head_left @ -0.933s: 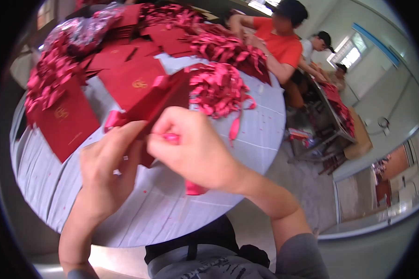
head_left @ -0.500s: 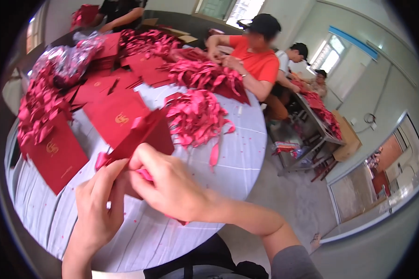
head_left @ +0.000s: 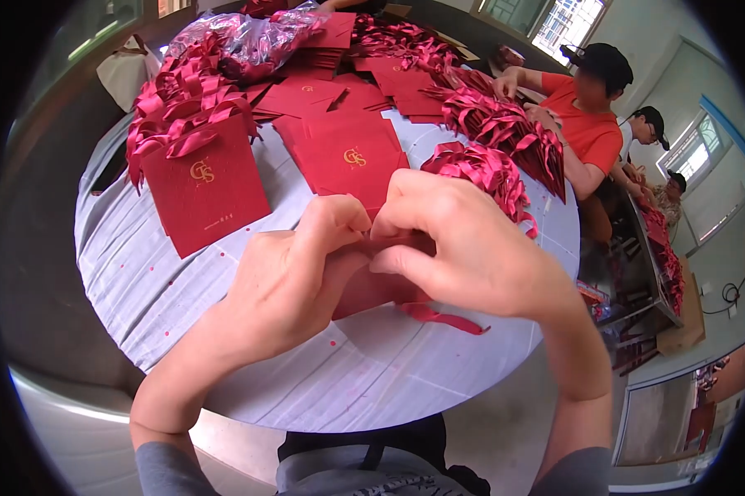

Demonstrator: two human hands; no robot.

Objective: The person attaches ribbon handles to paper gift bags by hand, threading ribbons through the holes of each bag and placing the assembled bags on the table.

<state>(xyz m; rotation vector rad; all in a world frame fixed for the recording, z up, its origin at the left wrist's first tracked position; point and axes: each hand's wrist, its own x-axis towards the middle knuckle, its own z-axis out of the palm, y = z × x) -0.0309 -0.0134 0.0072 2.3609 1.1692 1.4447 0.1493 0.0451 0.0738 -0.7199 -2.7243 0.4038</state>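
Observation:
My left hand (head_left: 283,277) and my right hand (head_left: 468,240) meet over the near part of the round table, fingers bent in pinches at the upper edge of a small red paper bag (head_left: 358,299). My fingers cover most of the bag, and the exact grip points are hidden. A loose pink-red ribbon (head_left: 448,318) trails from its right side onto the cloth. Just beyond my hands lies a stack of flat red bags (head_left: 327,153) with gold print. To the left, another stack of red bags (head_left: 211,198) has ribbon handles bunched at its top.
A white cloth (head_left: 199,302) covers the table. Right of the flat stack sits a heap of ribbons (head_left: 484,169). Clear plastic wrapping (head_left: 248,41) lies at the back. A person in an orange-red shirt (head_left: 583,124) works at the far right edge; others sit at a further table.
The view has swung left, so the table sits further right in the picture. My hands have moved from close together to side by side, and the bag is now lower and more covered.

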